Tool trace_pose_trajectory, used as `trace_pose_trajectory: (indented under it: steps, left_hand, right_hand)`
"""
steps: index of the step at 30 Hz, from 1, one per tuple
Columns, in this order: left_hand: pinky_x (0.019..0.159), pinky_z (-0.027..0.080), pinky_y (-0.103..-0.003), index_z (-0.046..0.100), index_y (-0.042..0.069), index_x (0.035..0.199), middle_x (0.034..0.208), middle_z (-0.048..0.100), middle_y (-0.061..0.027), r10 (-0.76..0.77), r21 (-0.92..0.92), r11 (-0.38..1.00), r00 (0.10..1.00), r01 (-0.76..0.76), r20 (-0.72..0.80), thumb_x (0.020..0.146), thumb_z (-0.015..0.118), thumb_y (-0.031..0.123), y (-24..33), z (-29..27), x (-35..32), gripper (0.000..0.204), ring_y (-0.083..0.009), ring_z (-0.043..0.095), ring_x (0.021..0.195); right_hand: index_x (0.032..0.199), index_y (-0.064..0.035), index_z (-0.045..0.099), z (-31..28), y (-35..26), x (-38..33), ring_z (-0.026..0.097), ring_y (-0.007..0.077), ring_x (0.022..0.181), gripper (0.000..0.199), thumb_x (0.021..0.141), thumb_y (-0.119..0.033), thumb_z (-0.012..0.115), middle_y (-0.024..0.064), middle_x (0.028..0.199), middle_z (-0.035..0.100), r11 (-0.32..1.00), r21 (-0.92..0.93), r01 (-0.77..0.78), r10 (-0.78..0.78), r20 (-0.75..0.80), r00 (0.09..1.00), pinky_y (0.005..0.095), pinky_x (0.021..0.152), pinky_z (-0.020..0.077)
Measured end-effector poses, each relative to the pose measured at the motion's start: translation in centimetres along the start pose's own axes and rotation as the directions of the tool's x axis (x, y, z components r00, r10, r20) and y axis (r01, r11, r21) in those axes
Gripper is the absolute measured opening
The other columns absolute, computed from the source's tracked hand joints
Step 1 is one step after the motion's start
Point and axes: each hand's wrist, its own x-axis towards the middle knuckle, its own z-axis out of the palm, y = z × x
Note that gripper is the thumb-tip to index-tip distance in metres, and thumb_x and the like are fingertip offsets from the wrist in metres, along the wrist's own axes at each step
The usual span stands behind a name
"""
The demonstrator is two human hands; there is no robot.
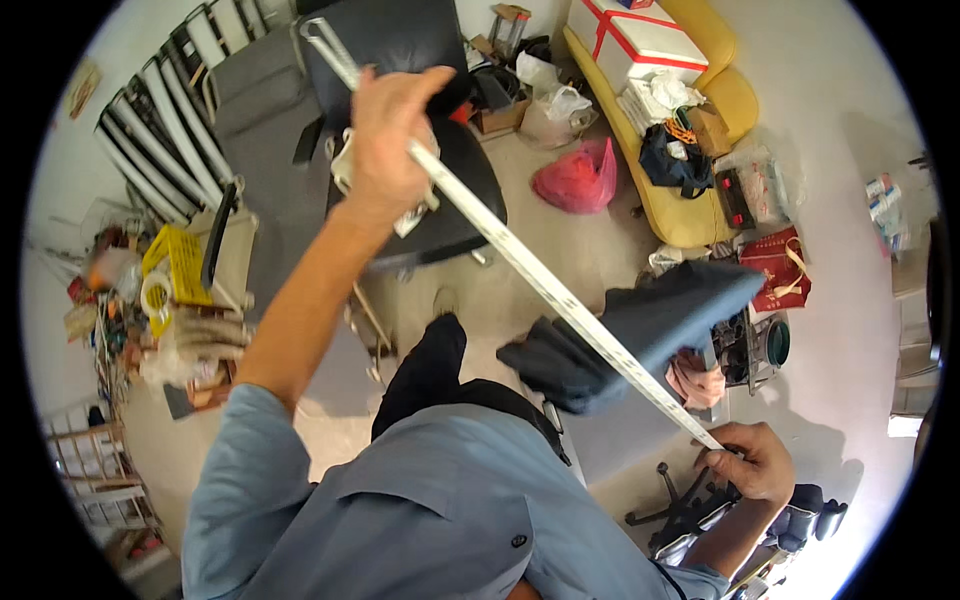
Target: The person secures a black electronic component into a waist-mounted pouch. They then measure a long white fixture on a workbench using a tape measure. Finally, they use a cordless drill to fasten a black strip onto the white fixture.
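Note:
A long white measuring tape (550, 285) with dark markings stretches slantwise between my hands, from upper left to lower right. My left hand (388, 150) is closed around it near the upper end, where the strip runs past my fingers into a narrow loop. At the lower right, my right hand (748, 462) pinches the other end between thumb and fingers. Beneath the tape lies a dark blue folded cloth (640, 320), perhaps a garment. Something pale, partly hidden behind my left hand, rests over the black office chair (470, 190).
Grey padded seating (265, 160) stands beside the chair. A yellow sofa (672, 212) carries a white box with red tape (645, 48) and bags. On the floor sit a pink plastic bag (578, 178) and a red bag (778, 270). A yellow basket (180, 265) stands amid clutter at left.

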Motion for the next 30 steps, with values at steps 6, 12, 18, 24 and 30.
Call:
trace_pose_trajectory:
  steps: [6, 12, 18, 24, 30]
  left_hand:
    - [0.117, 0.023, -0.066, 0.049, 0.003, 0.145, 0.149, 0.043, -0.0288, -0.111, -0.091, 0.989, 0.993, 0.114, 0.046, 0.088, 0.072, 0.024, -6.9, 16.2, 9.3, 0.065, -0.0479, 0.038, 0.143]
    - [0.118, 0.021, -0.07, -0.002, -0.005, 0.159, 0.156, 0.015, -0.0446, -0.716, -0.292, 0.52, 0.596, 0.803, 0.364, 0.085, 0.079, 0.034, -8.9, 29.9, 14.5, 0.117, -0.056, 0.02, 0.148]
    - [0.108, 0.047, -0.051, 0.025, -0.009, 0.15, 0.138, 0.054, -0.0268, -0.085, -0.07, -0.965, -0.048, 0.253, 0.995, 0.106, 0.04, 0.044, -11.1, 37.9, 12.9, 0.07, -0.039, 0.056, 0.127]
    - [0.099, 0.052, -0.047, 0.063, 0.006, 0.114, 0.11, 0.065, -0.0115, -0.265, -0.184, -0.861, -0.11, 0.474, 0.958, 0.108, 0.042, 0.04, -15.8, 47.3, 11.6, 0.041, -0.0251, 0.064, 0.106]
    - [0.073, 0.059, -0.041, 0.056, 0.007, 0.102, 0.091, 0.06, -0.0099, -0.435, -0.335, -0.893, -0.383, 0.302, 0.815, 0.101, 0.053, 0.025, -17.2, 57.9, 12.2, 0.019, -0.0266, 0.065, 0.079]
  right_hand:
    - [0.111, 0.006, 0.071, -3.1, -7.4, 5.0, 0.058, 0.0084, 0.053, 0.024, 0.097, -0.011, 0.064, 0.0128, 0.076, 0.075, 0.978, 0.162, -0.133, 0.18, -0.316, 0.932, 0.0222, 0.049, 0.0446]
    - [0.117, 0.0034, 0.068, -4.0, -14.7, 12.2, 0.048, 0.0051, 0.049, 0.024, 0.1, -0.011, 0.058, 0.0087, 0.07, 0.07, 0.958, 0.123, -0.26, 0.285, -0.525, 0.802, 0.0207, 0.047, 0.0384]
    - [0.12, 0.0038, 0.066, -9.9, -17.9, 23.5, 0.048, 0.0056, 0.05, 0.026, 0.103, -0.011, 0.053, 0.0059, 0.069, 0.068, 0.919, 0.013, -0.393, 0.337, -0.541, 0.771, 0.0214, 0.048, 0.0382]
    - [0.118, 0.0013, 0.067, -20.3, -16.6, 36.3, 0.054, 0.0066, 0.052, 0.023, 0.101, -0.011, 0.058, 0.0055, 0.073, 0.069, 0.889, -0.02, -0.457, 0.419, -0.364, 0.832, 0.021, 0.049, 0.043]
    - [0.119, -0.0009, 0.067, -31.1, -13.6, 48.4, 0.065, 0.0179, 0.056, 0.024, 0.099, -0.012, 0.059, 0.0119, 0.073, 0.071, 0.913, -0.232, -0.337, 0.305, -0.162, 0.938, 0.0316, 0.054, 0.0497]
